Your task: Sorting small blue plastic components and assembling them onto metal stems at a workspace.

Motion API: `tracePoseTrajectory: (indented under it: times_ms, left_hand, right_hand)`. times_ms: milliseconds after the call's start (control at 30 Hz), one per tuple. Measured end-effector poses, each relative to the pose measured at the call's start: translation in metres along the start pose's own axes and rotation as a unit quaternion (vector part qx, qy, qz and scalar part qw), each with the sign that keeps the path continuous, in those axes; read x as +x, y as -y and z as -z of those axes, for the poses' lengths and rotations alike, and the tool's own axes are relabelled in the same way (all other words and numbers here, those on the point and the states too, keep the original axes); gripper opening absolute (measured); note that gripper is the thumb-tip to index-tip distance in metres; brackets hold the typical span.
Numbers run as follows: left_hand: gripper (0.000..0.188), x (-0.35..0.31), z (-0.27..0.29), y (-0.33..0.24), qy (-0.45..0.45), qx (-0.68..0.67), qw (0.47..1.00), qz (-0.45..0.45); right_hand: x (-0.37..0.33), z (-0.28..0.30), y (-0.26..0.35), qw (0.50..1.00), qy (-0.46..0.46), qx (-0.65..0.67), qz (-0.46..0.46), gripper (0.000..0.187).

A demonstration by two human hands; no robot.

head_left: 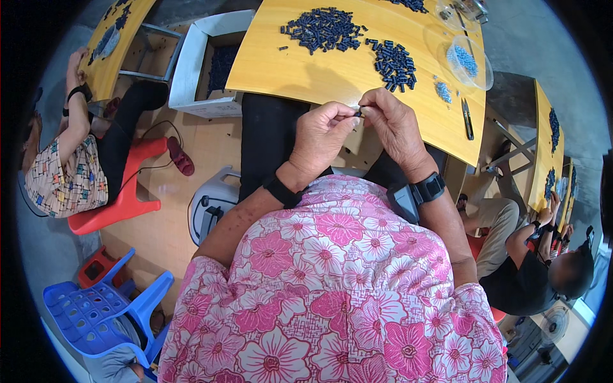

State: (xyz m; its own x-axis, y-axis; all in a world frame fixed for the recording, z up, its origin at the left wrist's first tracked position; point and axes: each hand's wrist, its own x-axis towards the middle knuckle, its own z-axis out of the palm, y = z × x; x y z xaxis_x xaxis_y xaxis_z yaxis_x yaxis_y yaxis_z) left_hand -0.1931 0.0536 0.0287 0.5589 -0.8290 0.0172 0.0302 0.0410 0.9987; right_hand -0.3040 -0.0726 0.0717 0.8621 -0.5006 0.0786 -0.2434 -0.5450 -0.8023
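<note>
Just off the near edge of the yellow table (281, 70), my two hands meet fingertip to fingertip. My left hand (322, 137) pinches a small black piece (358, 114) between thumb and forefinger. The thumb and forefinger of my right hand (397, 131) close on the same piece from the other side; most of it is hidden by the fingers. Beyond the hands lies a small pile of short black cylindrical parts (394, 65), with a larger pile of them (322, 30) farther back to the left. Tiny light-blue pieces (443, 92) are heaped to the right.
A clear round tub (488, 71) holds more blue pieces. Tweezers (468, 119) lie near the table's right edge. A white box (191, 60) with dark parts stands left. Co-workers sit on both sides, one on a red stool (137, 185); a blue plastic chair (83, 319) is lower left.
</note>
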Motion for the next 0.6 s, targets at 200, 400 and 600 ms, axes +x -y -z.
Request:
tracePoseTrajectory:
  times_ms: [200,400,600]
  left_hand:
    - [0.011,0.003,0.001,0.006,0.016,-0.037,0.999,0.029]
    - [0.012,0.004,0.003,0.007,0.026,-0.107,0.992,0.057]
    - [0.012,0.004,0.005,0.01,0.031,-0.142,0.987,0.069]
  right_hand:
    - [0.001,-0.01,-0.007,0.99,-0.031,0.138,-0.021,0.008]
    - [0.001,-0.015,-0.011,0.986,-0.058,0.156,-0.01,0.005]
    - [-0.001,-0.02,-0.015,0.987,-0.071,0.14,0.027,0.006]
